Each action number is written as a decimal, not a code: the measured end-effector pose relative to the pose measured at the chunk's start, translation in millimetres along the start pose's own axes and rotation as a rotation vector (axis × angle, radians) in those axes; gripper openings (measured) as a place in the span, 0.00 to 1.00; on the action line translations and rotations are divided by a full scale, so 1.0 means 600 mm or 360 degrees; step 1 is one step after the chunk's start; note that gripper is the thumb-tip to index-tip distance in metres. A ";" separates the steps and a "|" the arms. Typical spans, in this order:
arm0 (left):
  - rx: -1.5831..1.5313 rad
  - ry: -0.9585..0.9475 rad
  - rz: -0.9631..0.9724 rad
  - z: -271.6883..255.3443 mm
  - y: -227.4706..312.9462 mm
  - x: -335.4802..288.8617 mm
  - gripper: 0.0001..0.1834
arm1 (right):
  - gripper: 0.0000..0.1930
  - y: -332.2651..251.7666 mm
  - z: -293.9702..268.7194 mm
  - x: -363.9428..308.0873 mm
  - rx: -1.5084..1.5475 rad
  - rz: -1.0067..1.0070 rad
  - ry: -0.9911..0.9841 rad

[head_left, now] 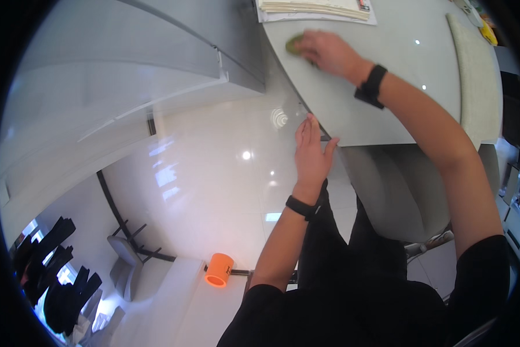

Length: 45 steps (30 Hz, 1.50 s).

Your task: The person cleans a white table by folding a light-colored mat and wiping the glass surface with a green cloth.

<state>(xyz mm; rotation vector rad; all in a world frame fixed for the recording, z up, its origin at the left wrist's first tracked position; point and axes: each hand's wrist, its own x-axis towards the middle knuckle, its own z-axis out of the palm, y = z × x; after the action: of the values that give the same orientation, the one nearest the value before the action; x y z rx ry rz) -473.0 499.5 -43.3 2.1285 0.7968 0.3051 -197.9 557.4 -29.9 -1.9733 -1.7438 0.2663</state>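
Note:
My right hand (328, 53) reaches over the white tabletop (410, 110) and presses a green cloth (294, 44) against it near the left edge. The fingers are closed over the cloth and hide most of it; hand and cloth are slightly blurred. Lower down, my left hand (313, 149) is beside the table's near left corner. Its fingers point forward and the thumb is spread, with nothing held. Whether the fingertips touch the table edge I cannot tell.
A stack of papers (312, 8) lies at the table's far side. A grey chair (399, 191) stands tucked under the near edge, a pale folded mat (474, 81) at the right. Grey cabinets (138, 46) rise on the left. Glossy tiles (214, 150) cover the floor.

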 end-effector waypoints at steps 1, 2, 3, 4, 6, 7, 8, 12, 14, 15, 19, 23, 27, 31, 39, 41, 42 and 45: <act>0.0068 -0.0016 0.0035 -0.008 -0.011 -0.004 0.51 | 0.14 -0.026 0.005 -0.034 0.0062 -0.0127 -0.0094; 0.0040 -0.0001 0.0040 -0.011 -0.013 -0.005 0.51 | 0.15 -0.053 -0.007 -0.076 0.0093 -0.0165 -0.0278; 0.0021 -0.0047 0.0021 -0.011 -0.011 -0.003 0.55 | 0.17 -0.064 -0.023 -0.126 0.0007 -0.0337 -0.0325; 0.0018 -0.0095 -0.0009 -0.011 -0.012 -0.003 0.58 | 0.17 -0.085 -0.038 -0.172 0.0152 -0.0165 -0.0497; 0.0004 -0.0134 -0.0037 -0.012 -0.003 0.001 0.62 | 0.15 -0.107 -0.066 -0.228 0.0171 -0.0116 -0.0536; -0.0004 -0.0116 -0.0006 -0.010 -0.004 -0.001 0.62 | 0.16 -0.111 -0.070 -0.219 0.0140 -0.0081 -0.0574; -0.0007 -0.0097 0.0022 -0.008 -0.006 -0.002 0.63 | 0.16 -0.113 -0.071 -0.207 0.0112 -0.0050 -0.0612; -0.0093 -0.0038 0.0008 -0.001 -0.014 -0.004 0.63 | 0.12 -0.039 -0.018 -0.032 -0.0095 -0.0025 -0.0029; -0.0092 0.0011 0.0047 0.001 -0.011 -0.002 0.63 | 0.12 0.002 -0.012 0.075 -0.0054 0.0180 0.0023; -0.0081 0.0006 0.0047 0.004 -0.008 0.000 0.63 | 0.12 0.006 -0.002 0.110 -0.0103 0.0189 0.0020; -0.0131 0.0039 0.0033 0.015 -0.020 -0.011 0.62 | 0.12 -0.010 0.020 0.089 0.0038 0.0037 0.0005; -0.0199 0.0104 0.0021 0.038 -0.048 -0.035 0.57 | 0.15 -0.094 0.012 -0.084 -0.0059 -0.0315 -0.0236; -0.0296 0.0018 0.0049 0.049 -0.051 -0.061 0.50 | 0.13 -0.156 -0.044 -0.237 0.0154 -0.0145 -0.0628; -0.0419 -0.0089 -0.0039 0.048 -0.055 -0.084 0.43 | 0.13 -0.151 -0.035 -0.219 0.0029 -0.0183 -0.0537; -0.0403 -0.0163 -0.0195 0.025 -0.096 -0.174 0.29 | 0.09 -0.058 0.021 0.022 -0.0009 0.0274 0.0117; -0.0350 -0.0168 -0.0223 0.010 -0.117 -0.213 0.27 | 0.09 -0.075 0.035 -0.031 0.0006 0.0211 -0.0024; -0.0299 -0.0177 -0.0257 0.000 -0.124 -0.237 0.28 | 0.08 -0.087 0.035 -0.063 -0.0004 0.0122 -0.0158; -0.0263 -0.0174 -0.0333 -0.026 -0.139 -0.289 0.25 | 0.09 -0.129 -0.003 -0.202 0.0142 -0.0001 -0.0590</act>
<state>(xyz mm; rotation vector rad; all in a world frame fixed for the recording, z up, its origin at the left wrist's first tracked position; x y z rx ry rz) -649.9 437.4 -88.2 1.8731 0.8901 0.1374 -284.8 444.0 -12.0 -1.9507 -1.9145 0.7370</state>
